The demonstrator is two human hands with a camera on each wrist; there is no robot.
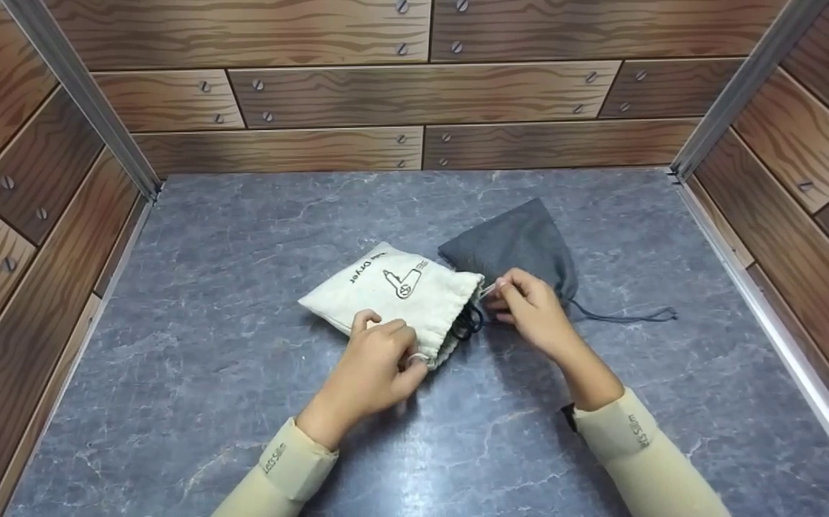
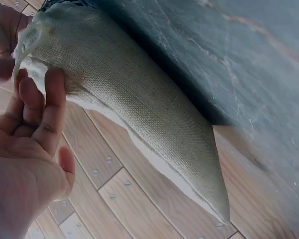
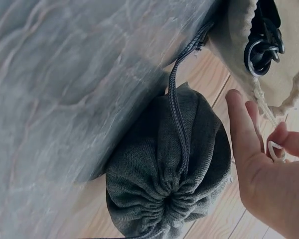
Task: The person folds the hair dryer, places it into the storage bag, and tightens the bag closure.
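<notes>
A cream cloth drawstring bag [image 1: 378, 287], printed with a hair dryer drawing and the word "Dryer", lies on the table with its mouth toward the right. Black looped cable [image 3: 261, 55] shows inside that gathered, partly open mouth. My left hand [image 1: 375, 366] is at the near corner of the mouth, pinching a loop of the white drawstring [image 2: 27, 42] between thumb and fingers. At the far corner, my right hand [image 1: 538, 316] pinches the other white drawstring end [image 3: 264, 104], drawn out from the bag. The right hand's other fingers extend loosely.
A dark grey drawstring bag [image 1: 515, 240], its mouth gathered tight, lies behind the right hand. Its cord [image 1: 626, 316] trails to the right on the grey marbled table [image 1: 228, 287]. Wood-patterned walls [image 1: 328, 93] enclose the back and both sides.
</notes>
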